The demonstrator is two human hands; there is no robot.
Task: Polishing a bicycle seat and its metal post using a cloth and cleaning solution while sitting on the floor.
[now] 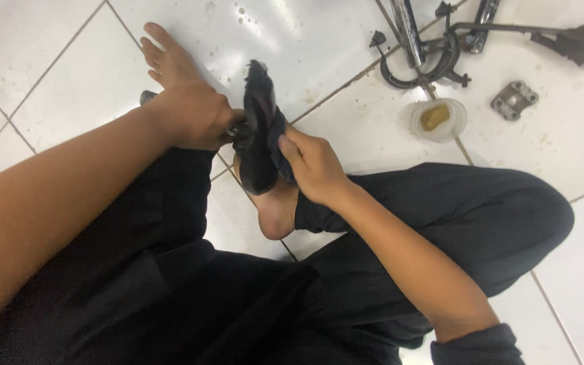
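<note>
Seated on the white tiled floor [69, 88], the person's left hand [194, 115] clamps a small dark metal part [240, 130] steady while the right hand [312, 162] pinches a dark grimy cloth rag [259, 128] around it, held over the lap and bare feet.

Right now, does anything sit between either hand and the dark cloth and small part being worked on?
Nothing visible does. The right hand grips the dark cloth directly, and the left hand holds a small dark part against it; both are in contact above the white tiled floor.
</note>
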